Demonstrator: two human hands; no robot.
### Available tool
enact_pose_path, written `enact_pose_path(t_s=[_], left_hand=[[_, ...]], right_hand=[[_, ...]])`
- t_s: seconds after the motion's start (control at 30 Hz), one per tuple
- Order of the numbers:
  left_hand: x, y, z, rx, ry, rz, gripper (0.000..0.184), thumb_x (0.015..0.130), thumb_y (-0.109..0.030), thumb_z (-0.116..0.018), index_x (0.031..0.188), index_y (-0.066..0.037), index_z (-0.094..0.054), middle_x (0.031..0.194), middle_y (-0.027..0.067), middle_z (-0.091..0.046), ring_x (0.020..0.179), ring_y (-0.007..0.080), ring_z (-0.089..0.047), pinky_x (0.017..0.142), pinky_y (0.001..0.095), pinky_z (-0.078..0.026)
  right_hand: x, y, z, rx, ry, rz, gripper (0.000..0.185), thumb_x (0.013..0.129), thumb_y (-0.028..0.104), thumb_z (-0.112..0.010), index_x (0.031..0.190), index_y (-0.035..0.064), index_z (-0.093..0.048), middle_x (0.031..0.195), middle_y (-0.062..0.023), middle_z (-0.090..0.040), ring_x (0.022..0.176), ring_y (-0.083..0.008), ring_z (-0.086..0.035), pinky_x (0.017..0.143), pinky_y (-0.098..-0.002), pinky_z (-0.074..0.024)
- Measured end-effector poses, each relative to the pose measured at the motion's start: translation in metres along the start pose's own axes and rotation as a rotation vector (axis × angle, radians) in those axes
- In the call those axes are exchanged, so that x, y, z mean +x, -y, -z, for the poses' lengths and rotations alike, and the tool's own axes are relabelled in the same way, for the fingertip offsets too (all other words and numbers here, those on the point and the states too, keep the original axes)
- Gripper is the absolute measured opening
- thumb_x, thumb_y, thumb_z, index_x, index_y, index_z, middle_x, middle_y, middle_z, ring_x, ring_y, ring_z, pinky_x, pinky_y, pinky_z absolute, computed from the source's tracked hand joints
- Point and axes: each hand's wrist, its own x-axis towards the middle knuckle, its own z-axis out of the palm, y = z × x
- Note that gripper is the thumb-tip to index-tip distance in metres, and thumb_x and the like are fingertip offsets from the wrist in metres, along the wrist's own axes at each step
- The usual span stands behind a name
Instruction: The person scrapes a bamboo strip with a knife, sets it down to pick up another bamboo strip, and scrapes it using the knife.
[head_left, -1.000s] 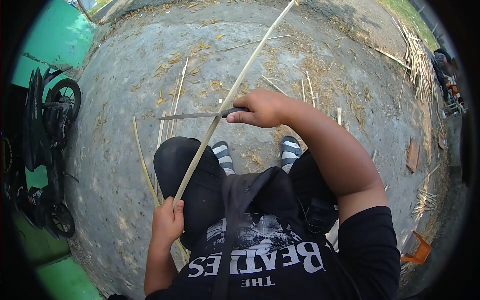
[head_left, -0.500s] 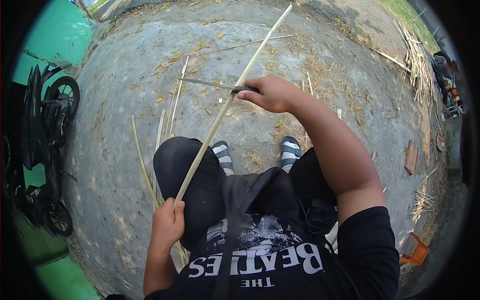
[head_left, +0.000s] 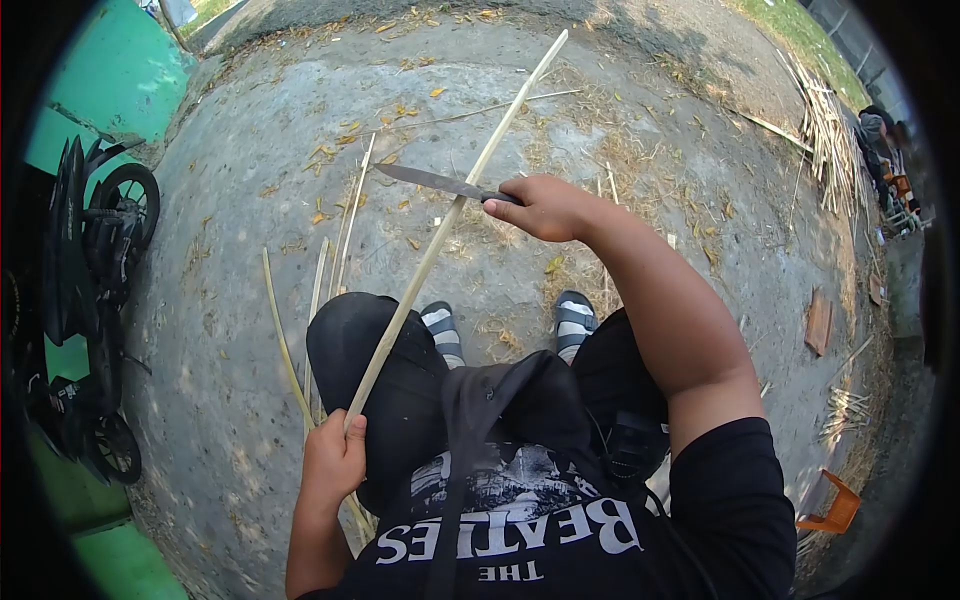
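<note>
A long pale strip, which looks like bamboo, slants from my lap up to the right over the ground. My left hand is closed round its lower end beside my knee. In my right hand is the dark handle of a knife, its blade pointing left. The blade lies across the strip above its middle, close to my fingers. The strip's far end is held by nothing.
Several thin strips lie on the concrete ahead and left. A motorcycle stands at the left by a green wall. A strip pile, a person, a brown block and an orange object are at the right.
My right hand and the knife have moved up and right along the strip, then slightly down, and the blade's flat now shows more. The strip's far end has dropped a little. My left hand keeps its hold.
</note>
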Motion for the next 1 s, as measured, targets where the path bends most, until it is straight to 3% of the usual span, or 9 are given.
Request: enact_pose_path(t_s=[0.17, 0.27, 0.4, 0.6, 0.63, 0.67, 0.77, 0.9, 1.0], left_hand=[[0.001, 0.001, -0.002, -0.017, -0.003, -0.012, 0.043, 0.106, -0.03, -0.057, 0.079, 0.002, -0.052, 0.064, 0.0258, -0.057, 0.064, 0.0497, -0.06, 0.056, 0.0498, -0.043], [0.001, 0.001, -0.003, -0.008, -0.016, 0.003, 0.043, 0.106, -0.03, -0.058, 0.079, 0.002, -0.052, 0.064, 0.0259, -0.057, 0.064, 0.0497, -0.059, 0.056, 0.0502, -0.043], [0.0, -0.002, 0.0, -0.014, -0.005, 0.044, 0.043, 0.106, -0.031, -0.058, 0.079, 0.002, -0.052, 0.065, 0.0265, -0.057, 0.065, 0.0501, -0.059, 0.057, 0.051, -0.043], [-0.001, 0.004, -0.005, 0.017, -0.037, 0.01, 0.042, 0.105, -0.031, -0.058, 0.079, 0.002, -0.053, 0.067, 0.0272, -0.059, 0.067, 0.0509, -0.06, 0.058, 0.0516, -0.043], [-0.002, 0.003, -0.005, 0.018, -0.035, 0.024, 0.042, 0.105, -0.031, -0.058, 0.079, 0.002, -0.054, 0.067, 0.0272, -0.059, 0.067, 0.0509, -0.06, 0.058, 0.0517, -0.043], [-0.001, 0.001, -0.006, 0.016, -0.04, 0.031, 0.042, 0.105, -0.031, -0.058, 0.079, 0.002, -0.054, 0.067, 0.0272, -0.059, 0.067, 0.0509, -0.06, 0.058, 0.0517, -0.043], [-0.001, 0.002, -0.006, 0.049, -0.07, -0.012, 0.042, 0.105, -0.031, -0.058, 0.08, 0.002, -0.054, 0.067, 0.027, -0.059, 0.067, 0.0509, -0.06, 0.058, 0.0517, -0.043], [0.0, 0.004, -0.007, 0.028, -0.057, -0.019, 0.042, 0.105, -0.031, -0.058, 0.079, 0.002, -0.055, 0.066, 0.0266, -0.058, 0.065, 0.0508, -0.06, 0.057, 0.0514, -0.043], [0.0, 0.004, -0.007, 0.021, -0.056, -0.021, 0.041, 0.105, -0.03, -0.059, 0.079, 0.002, -0.054, 0.065, 0.0262, -0.058, 0.065, 0.0504, -0.06, 0.057, 0.051, -0.043]], right_hand=[[-0.023, 0.047, -0.022, -0.079, 0.177, 0.169, 0.073, 0.102, 0.066, -0.048, 0.118, -0.0019, -0.07, 0.107, -0.0267, -0.072, 0.108, -0.0436, -0.068, 0.094, -0.0516, -0.0515], [-0.004, 0.011, -0.018, 0.024, 0.143, 0.188, 0.075, 0.101, 0.068, -0.049, 0.117, -0.0016, -0.07, 0.105, -0.026, -0.072, 0.108, -0.0428, -0.068, 0.094, -0.0515, -0.0516], [0.007, -0.004, -0.007, 0.056, 0.117, -0.066, 0.077, 0.101, 0.07, -0.046, 0.117, -0.0013, -0.07, 0.109, -0.0265, -0.071, 0.111, -0.042, -0.067, 0.095, -0.0508, -0.051], [-0.005, 0.022, -0.016, -0.008, 0.139, 0.133, 0.075, 0.102, 0.067, -0.045, 0.125, -0.0005, -0.069, 0.113, -0.0258, -0.071, 0.112, -0.0428, -0.067, 0.096, -0.0494, -0.0516], [-0.002, 0.011, -0.014, 0.01, 0.111, 0.131, 0.075, 0.103, 0.067, -0.045, 0.126, -0.0005, -0.069, 0.114, -0.0261, -0.071, 0.112, -0.0426, -0.067, 0.096, -0.0492, -0.0516], [0.007, -0.003, -0.01, 0.049, 0.028, -0.019, 0.075, 0.103, 0.066, -0.044, 0.125, -0.0005, -0.069, 0.114, -0.0264, -0.071, 0.112, -0.0423, -0.067, 0.097, -0.0489, -0.0515], [0.009, -0.018, -0.004, 0.095, -0.018, -0.074, 0.074, 0.104, 0.066, -0.044, 0.125, -0.0003, -0.069, 0.114, -0.0267, -0.071, 0.112, -0.0421, -0.067, 0.097, -0.0498, -0.0514], [-0.002, 0.017, -0.027, 0.037, 0.136, 0.128, 0.074, 0.103, 0.067, -0.044, 0.125, 0.0011, -0.069, 0.113, -0.0258, -0.071, 0.112, -0.0418, -0.067, 0.097, -0.0494, -0.0509], [-0.009, 0.03, -0.025, 0.065, 0.21, 0.137, 0.075, 0.102, 0.069, -0.045, 0.123, 0.0013, -0.069, 0.111, -0.0243, -0.071, 0.112, -0.0404, -0.066, 0.094, -0.0492, -0.0508]])
